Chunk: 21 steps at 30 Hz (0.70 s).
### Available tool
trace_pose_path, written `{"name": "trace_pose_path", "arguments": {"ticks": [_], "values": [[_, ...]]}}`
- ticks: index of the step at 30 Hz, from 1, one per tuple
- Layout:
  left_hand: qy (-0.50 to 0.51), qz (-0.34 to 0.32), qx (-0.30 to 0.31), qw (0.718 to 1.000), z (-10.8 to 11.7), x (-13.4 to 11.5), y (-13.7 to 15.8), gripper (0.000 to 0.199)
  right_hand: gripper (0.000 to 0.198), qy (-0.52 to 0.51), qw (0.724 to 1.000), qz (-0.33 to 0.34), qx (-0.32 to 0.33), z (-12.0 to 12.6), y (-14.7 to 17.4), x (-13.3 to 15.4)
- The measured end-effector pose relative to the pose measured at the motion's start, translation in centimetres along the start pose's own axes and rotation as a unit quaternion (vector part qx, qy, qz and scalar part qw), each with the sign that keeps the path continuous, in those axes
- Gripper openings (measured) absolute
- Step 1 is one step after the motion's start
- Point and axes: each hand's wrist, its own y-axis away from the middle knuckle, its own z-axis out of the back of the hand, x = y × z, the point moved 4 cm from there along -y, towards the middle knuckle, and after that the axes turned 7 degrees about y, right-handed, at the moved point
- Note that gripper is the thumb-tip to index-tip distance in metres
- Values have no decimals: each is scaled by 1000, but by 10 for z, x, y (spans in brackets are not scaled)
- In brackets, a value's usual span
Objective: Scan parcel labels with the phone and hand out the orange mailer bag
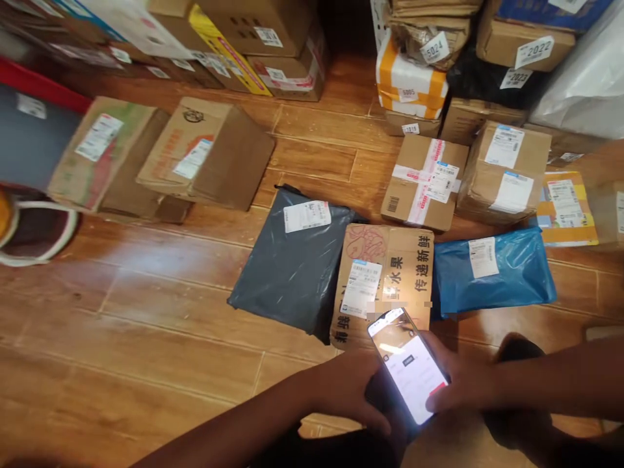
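A lit smartphone (407,367) is held tilted over the lower middle of the view, its screen facing up. My right hand (458,374) grips its right side, with the thumb over the lower screen. My left hand (348,390) is closed about the phone's left side; its fingertips are hidden behind the phone. Just beyond the phone lies a cardboard box (412,266) with a shipping label and dark printed characters. A dark grey plastic parcel (297,260) lies against the box's left side, and a blue plastic parcel (511,273) lies to its right.
Two cardboard boxes (248,156) sit at the upper left on the wooden floor (170,318). A pink-taped box (407,153) and a taller box (531,146) stand at right. Numbered parcels (412,71) are stacked behind them. A white-rimmed bucket (68,231) is at the left edge.
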Motion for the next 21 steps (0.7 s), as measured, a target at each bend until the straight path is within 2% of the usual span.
{"name": "trace_pose_path", "arguments": {"ticks": [2,4,7,11,13,15,18,21], "values": [[59,69,-42,995,-1,15,18,74,108,-28,999,40,-1,-20,-22,-10],[129,108,-84,982,-4,29,34,81,100,-60,995,79,-17,-39,-42,-17],[213,83,-136,964,-7,43,47,95,92,-107,986,110,-65,-61,-69,-22],[173,29,-231,957,-2,57,61,119,107,-146,974,124,-120,-82,-91,-25],[144,24,-250,957,-1,62,68,124,114,-155,970,138,-130,-89,-96,-25],[113,30,-249,961,-2,63,73,113,118,-155,968,150,-130,-95,-96,-23],[80,26,-237,968,-2,56,77,81,120,-139,970,155,-125,-101,-93,-18],[67,5,-246,967,0,44,81,72,119,-133,973,154,-110,-105,-89,-12]]}}
